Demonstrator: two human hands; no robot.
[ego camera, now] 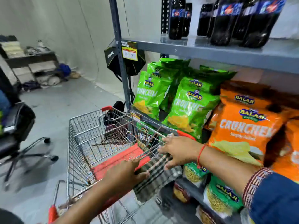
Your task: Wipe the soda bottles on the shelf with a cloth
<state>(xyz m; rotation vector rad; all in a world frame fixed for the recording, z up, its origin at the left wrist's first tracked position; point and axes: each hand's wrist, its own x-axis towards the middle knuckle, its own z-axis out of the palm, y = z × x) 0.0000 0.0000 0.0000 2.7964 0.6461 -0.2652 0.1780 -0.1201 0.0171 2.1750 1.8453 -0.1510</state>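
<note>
I see the grey metal shelf (210,50) filling the right half of the frame, its right side cut off by the edge. Soda bottles (226,21) stand on the top board at upper right; their caps are cropped by the top edge, labels blurred. Below them sit green chip bags (186,102) and orange chip bags (246,123), the orange ones running out of frame at right. Lower-shelf packets at bottom right are partly hidden by my right arm.

The wire shopping cart (84,130) sits at lower centre, pressed close beside the shelf; its wheels are out of view. Open grey floor (56,102) spreads to the left, with an office chair (17,126) cut off at the left edge and blurred clutter in the upper left.

The checked cloth (155,168) hangs over the cart's near rim, between my hands. My left hand (123,173) is curled over the cart's red flap by the cloth; I cannot tell whether it grips the cloth. My right hand (179,151) is spread wide, fingers resting on the cart rim and cloth.
</note>
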